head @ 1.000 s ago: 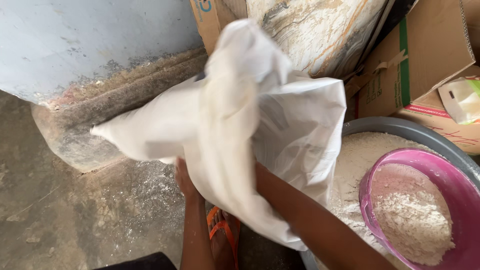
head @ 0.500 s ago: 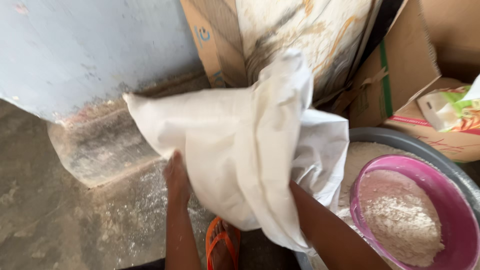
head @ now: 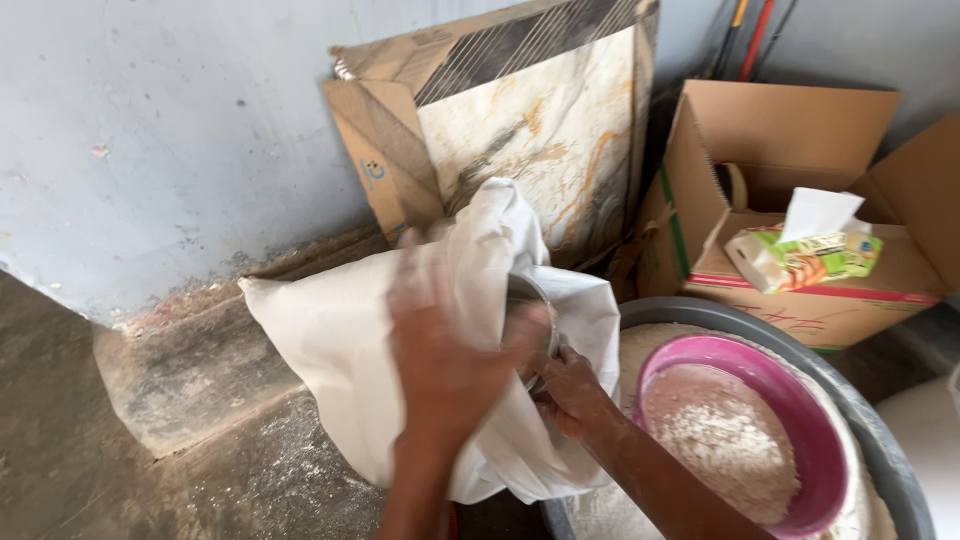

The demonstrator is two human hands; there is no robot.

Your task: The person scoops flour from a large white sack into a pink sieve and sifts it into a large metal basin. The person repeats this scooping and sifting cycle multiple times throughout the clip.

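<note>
A white woven sack (head: pixel 330 360) stands slumped on the concrete floor in front of me. My left hand (head: pixel 445 350) lies spread over the sack's gathered top and is motion-blurred. My right hand (head: pixel 565 390) grips a small metal cup (head: pixel 530 305) at the sack's open mouth; only the cup's rim shows. To the right sits a pink bowl (head: pixel 800 400) of white flour inside a wide grey basin (head: pixel 880 430) that also holds flour.
A cardboard-wrapped marbled tile slab (head: pixel 520 130) leans on the blue-grey wall. An open cardboard box (head: pixel 800 140) at the right carries a tissue pack (head: pixel 810 250). Coloured sticks (head: pixel 750 35) stand in the corner. Flour dusts the floor (head: pixel 240 480).
The view has tilted up and left, showing the boxes and wall. My left hand rose from under the sack to its top, and the right hand came out holding the metal cup.
</note>
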